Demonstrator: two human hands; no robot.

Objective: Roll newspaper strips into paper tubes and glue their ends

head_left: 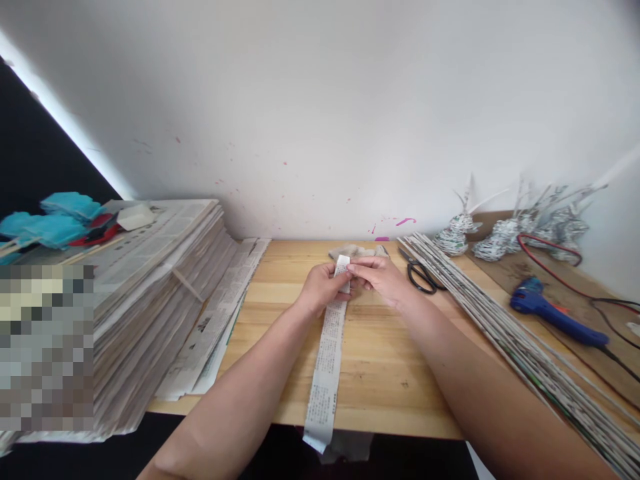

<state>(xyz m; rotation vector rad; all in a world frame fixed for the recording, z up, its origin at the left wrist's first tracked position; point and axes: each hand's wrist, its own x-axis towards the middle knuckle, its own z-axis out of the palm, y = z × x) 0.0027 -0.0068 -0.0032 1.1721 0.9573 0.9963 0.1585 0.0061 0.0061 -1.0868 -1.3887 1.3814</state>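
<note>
A long strip of newspaper point(327, 360) runs down the middle of the wooden table, its near end hanging over the front edge. At its far end, my left hand point(323, 287) pinches the strip from the left, thumb on top. My right hand point(375, 273) is closed on the same end from the right, fingertips against the paper's edge. Both hands nearly meet there, a little above the wood. Just behind them lies a crumpled greyish cloth point(360, 251), partly hidden by the fingers.
On the left stands a tall newspaper stack point(165, 267), with blue pieces point(70, 207) on top. To the right lie black-handled scissors point(423, 277), a bundle of thin rolled-paper sticks point(490, 327), a blue glue gun point(555, 313) with its cord, and several woven paper shapes point(453, 235) by the wall.
</note>
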